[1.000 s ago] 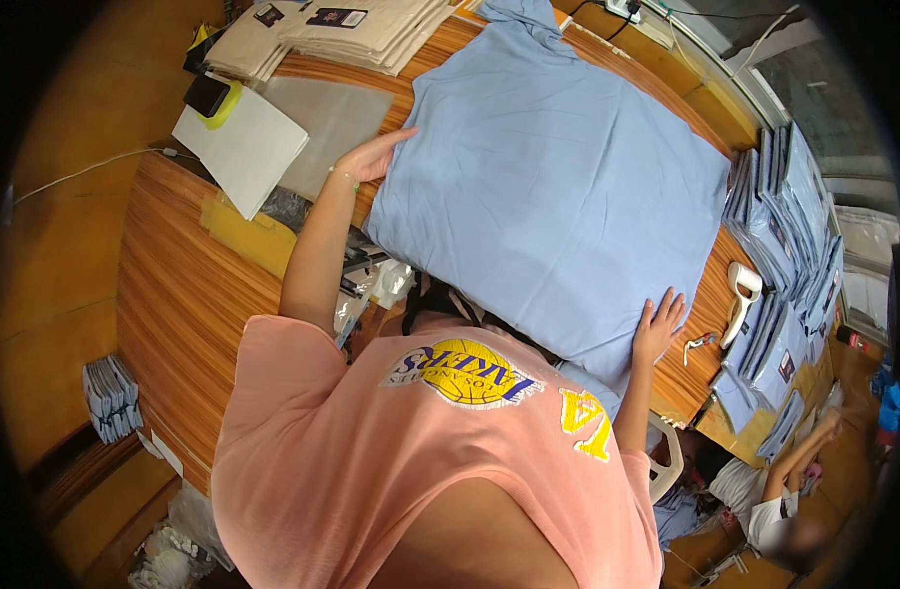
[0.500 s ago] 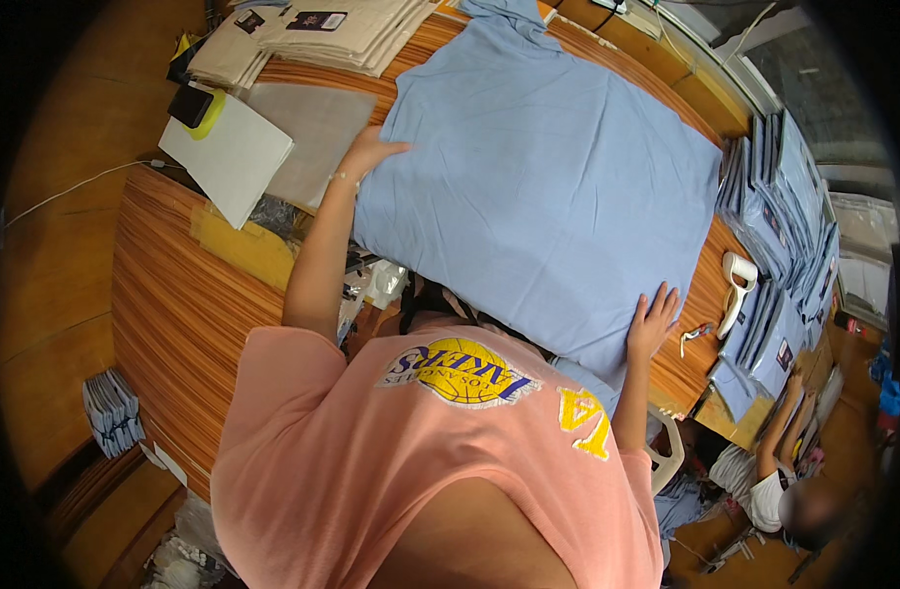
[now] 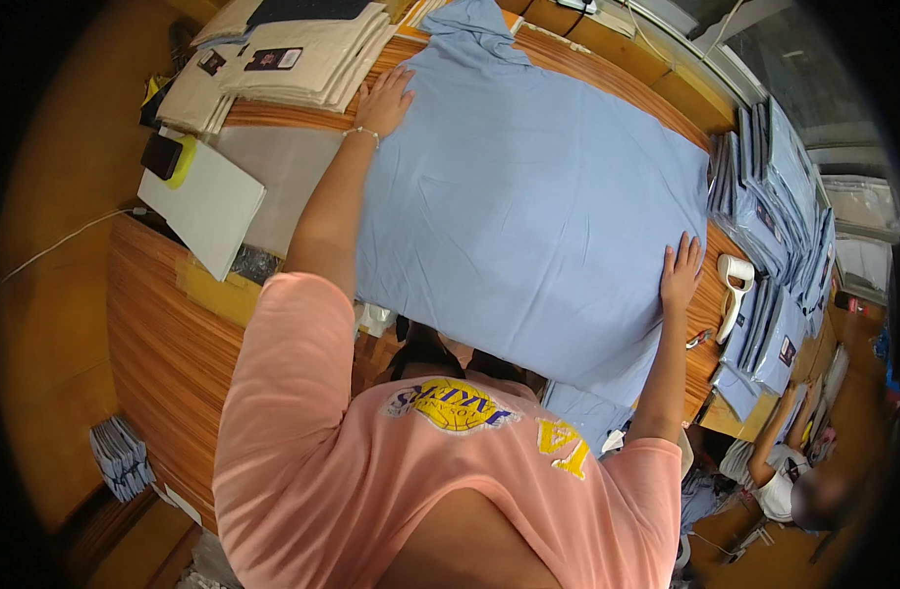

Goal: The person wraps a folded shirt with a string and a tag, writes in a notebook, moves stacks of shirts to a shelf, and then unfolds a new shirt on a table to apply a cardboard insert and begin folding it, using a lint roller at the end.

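A light blue shirt (image 3: 528, 206) lies spread over the wooden table, lightly creased, its collar end at the far side and its near edge hanging toward me. Flat on its far left border rests my left hand (image 3: 385, 101), fingers stretched out. At the right border my right hand (image 3: 681, 273) also presses the cloth with fingers extended. Neither hand grips anything. Just right of my right hand are a white lint roller (image 3: 733, 294) and a small thread snipper (image 3: 700, 339).
Folded cream garments (image 3: 307, 64) are stacked at the far left. Nearer sits a white board (image 3: 209, 206) with a black and yellow object (image 3: 167, 159) on it. Bagged blue garments (image 3: 779, 187) line the right edge. Another person (image 3: 789, 481) is at the lower right.
My left hand has slid away from me along the shirt's left border. My right hand has moved farther up the right border. My body leans forward and the shirt's near edge has shifted slightly.
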Tool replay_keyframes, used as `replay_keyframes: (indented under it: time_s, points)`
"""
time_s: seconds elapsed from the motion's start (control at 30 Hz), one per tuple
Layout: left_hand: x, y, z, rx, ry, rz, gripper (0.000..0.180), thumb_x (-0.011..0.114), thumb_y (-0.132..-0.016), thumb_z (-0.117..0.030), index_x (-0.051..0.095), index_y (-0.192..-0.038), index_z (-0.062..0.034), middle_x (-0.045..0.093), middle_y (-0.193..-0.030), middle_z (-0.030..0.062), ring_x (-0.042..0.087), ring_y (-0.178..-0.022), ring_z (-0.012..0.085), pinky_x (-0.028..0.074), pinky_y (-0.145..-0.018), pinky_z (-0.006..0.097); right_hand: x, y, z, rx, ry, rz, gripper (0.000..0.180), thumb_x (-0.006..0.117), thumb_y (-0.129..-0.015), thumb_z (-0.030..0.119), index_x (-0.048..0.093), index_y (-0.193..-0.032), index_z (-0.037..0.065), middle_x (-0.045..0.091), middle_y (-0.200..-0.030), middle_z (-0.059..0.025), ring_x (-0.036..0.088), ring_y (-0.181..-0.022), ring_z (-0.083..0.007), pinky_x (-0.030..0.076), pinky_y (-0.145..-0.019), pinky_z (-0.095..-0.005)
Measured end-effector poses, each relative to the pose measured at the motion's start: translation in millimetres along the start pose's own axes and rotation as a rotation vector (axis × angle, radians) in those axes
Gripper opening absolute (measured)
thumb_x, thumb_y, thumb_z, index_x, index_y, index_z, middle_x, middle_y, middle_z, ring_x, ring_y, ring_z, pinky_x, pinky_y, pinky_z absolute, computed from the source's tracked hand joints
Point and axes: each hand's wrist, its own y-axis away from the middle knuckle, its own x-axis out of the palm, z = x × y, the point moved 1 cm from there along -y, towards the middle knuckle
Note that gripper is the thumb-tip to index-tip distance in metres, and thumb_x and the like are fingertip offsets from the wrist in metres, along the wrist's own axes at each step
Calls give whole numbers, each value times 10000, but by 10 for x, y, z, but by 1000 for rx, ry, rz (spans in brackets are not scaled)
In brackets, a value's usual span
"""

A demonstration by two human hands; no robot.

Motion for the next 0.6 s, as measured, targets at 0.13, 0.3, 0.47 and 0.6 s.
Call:
replay_keyframes:
  time_s: [0.13,0.3,0.47,0.6]
  points:
    - [63,107,-89,30,85,-36,462,403,-912,-342,377,-1341,-170,303,-1428,78,231,-1333,272,167,-1044,565,-43,248,70,-22,64,-43,557,401,-912,430,304,-1391,163,222,-1464,-105,161,-1362,-281,130,-1053,-558]
    - [25,589,-342,45,-45,79,507,426,-905,-354,346,-1360,-146,258,-1448,96,194,-1350,273,142,-1052,567,-61,736,133,-107,41,0,564,426,-907,400,296,-1393,145,234,-1455,-126,164,-1360,-285,114,-1064,-542]
    - [-201,515,-448,39,47,14,580,498,-874,-338,310,-1380,-127,252,-1449,108,203,-1344,292,152,-1061,541,-183,705,183,-76,-62,27,604,480,-884,382,293,-1391,112,224,-1455,-143,156,-1359,-301,100,-1062,-548]
    - [-499,1623,-608,-76,341,-201,634,522,-864,-342,279,-1386,-77,229,-1437,196,225,-1320,358,173,-1071,480,-325,1007,418,-163,-211,-64,635,554,-839,332,313,-1382,106,213,-1451,-165,147,-1354,-335,98,-1057,-557]
